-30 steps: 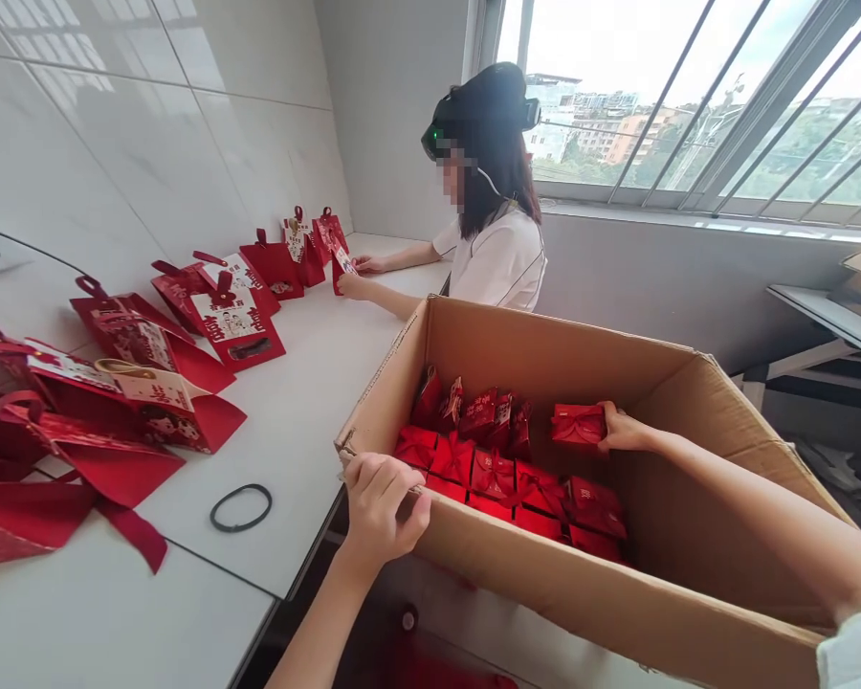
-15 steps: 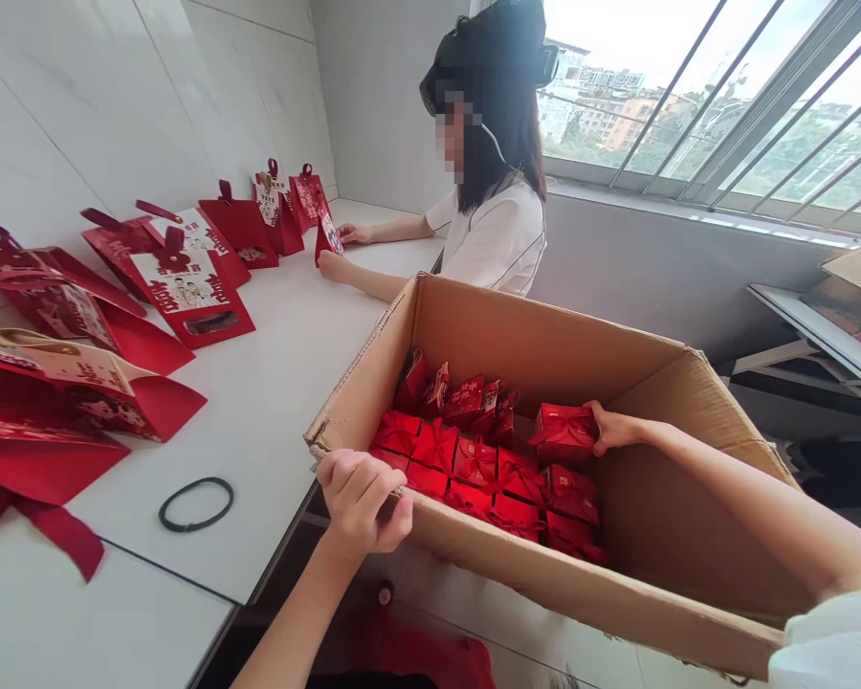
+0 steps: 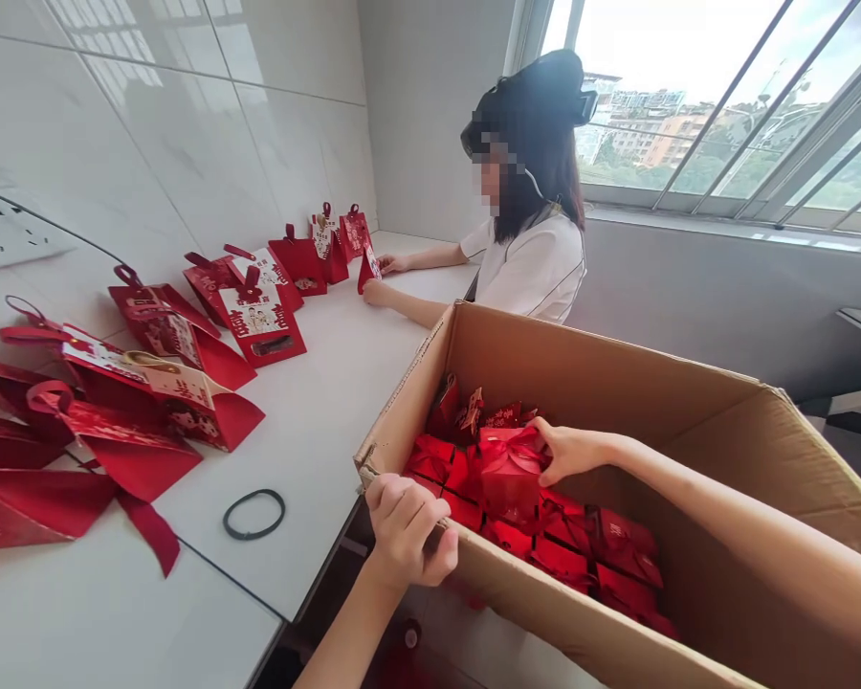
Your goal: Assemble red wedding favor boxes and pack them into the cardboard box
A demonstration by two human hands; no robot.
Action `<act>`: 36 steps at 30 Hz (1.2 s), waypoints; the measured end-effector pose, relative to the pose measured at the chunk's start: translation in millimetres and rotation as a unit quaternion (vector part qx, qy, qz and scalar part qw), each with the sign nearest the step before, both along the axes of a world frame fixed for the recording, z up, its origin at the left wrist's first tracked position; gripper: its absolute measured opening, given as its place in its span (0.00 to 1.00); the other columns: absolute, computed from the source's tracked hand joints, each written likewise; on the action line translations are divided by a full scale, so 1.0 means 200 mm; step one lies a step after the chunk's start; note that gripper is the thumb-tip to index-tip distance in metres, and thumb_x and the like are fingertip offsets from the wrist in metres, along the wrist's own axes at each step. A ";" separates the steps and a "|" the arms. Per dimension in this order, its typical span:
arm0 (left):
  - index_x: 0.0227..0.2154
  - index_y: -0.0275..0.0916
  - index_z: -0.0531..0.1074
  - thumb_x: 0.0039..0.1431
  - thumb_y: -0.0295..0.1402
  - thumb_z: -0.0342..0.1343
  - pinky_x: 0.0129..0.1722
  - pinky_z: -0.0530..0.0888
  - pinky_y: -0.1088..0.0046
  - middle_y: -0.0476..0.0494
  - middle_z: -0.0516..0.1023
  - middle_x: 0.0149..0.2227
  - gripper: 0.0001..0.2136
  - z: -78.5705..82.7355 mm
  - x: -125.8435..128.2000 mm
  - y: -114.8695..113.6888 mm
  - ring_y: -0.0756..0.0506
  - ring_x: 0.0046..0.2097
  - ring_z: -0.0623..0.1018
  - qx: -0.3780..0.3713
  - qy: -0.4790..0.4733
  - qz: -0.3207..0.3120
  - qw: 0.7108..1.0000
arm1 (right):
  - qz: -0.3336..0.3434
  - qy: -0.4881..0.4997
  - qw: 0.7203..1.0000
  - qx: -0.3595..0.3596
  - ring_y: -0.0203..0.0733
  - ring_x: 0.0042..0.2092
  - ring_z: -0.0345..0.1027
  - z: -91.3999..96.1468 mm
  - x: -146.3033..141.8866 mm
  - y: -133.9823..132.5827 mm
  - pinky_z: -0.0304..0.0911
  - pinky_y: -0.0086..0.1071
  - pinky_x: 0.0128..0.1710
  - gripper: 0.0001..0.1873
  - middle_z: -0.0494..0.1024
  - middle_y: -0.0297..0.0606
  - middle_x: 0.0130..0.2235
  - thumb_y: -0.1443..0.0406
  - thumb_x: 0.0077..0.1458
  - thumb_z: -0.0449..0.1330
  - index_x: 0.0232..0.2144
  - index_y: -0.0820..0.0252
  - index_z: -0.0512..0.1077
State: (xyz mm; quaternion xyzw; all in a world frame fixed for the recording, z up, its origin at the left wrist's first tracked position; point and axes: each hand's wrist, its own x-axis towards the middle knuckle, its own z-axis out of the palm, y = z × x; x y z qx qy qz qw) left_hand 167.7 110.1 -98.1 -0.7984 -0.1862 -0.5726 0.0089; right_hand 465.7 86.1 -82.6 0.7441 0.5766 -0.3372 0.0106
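My left hand point(image 3: 408, 534) is closed on the near left rim of a big cardboard box point(image 3: 689, 421). Inside the box my right hand point(image 3: 565, 450) grips a small red gift box with a ribbon point(image 3: 508, 471), held a little above the others. Several more small red gift boxes point(image 3: 595, 550) lie packed on the bottom of the cardboard box, and a few stand upright near its far left corner.
A white counter point(image 3: 316, 421) runs along the tiled wall at left, with several red paper gift bags point(image 3: 179, 397) lying on it and a black elastic band point(image 3: 253, 514). A seated person in a white shirt point(image 3: 538, 263) handles a red bag at the far end. Barred windows stand behind.
My right hand has carried the red gift box from the right side of the cardboard box leftward to its middle and raised it. My left hand stays on the rim.
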 end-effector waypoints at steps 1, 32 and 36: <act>0.24 0.39 0.66 0.57 0.33 0.44 0.36 0.60 0.66 0.48 0.68 0.19 0.10 0.00 0.00 0.00 0.46 0.29 0.65 0.001 -0.001 -0.001 1.000 | 0.007 0.016 1.000 0.012 0.43 0.31 0.68 -0.05 -0.07 0.06 0.58 0.29 0.29 0.44 0.75 0.40 0.31 0.61 0.32 0.71 0.51 0.70 0.58; 0.16 0.39 0.64 0.53 0.37 0.48 0.28 0.60 0.68 0.49 0.61 0.14 0.13 -0.12 0.13 0.04 0.49 0.24 0.64 0.094 -0.133 0.087 0.983 | 0.134 -0.129 0.982 0.035 0.68 0.43 0.72 0.14 -0.38 0.31 0.64 0.53 0.43 0.22 0.79 0.49 0.37 0.65 0.36 0.65 0.39 0.59 0.76; 0.12 0.40 0.63 0.46 0.27 0.57 0.22 0.59 0.69 0.51 0.59 0.10 0.12 -0.18 0.17 0.10 0.51 0.20 0.64 0.142 -0.132 0.104 0.975 | 0.175 -0.040 0.969 0.172 0.55 0.49 0.70 0.52 -0.52 0.27 0.63 0.46 0.51 0.30 0.76 0.42 0.49 0.54 0.49 0.59 0.55 0.48 0.66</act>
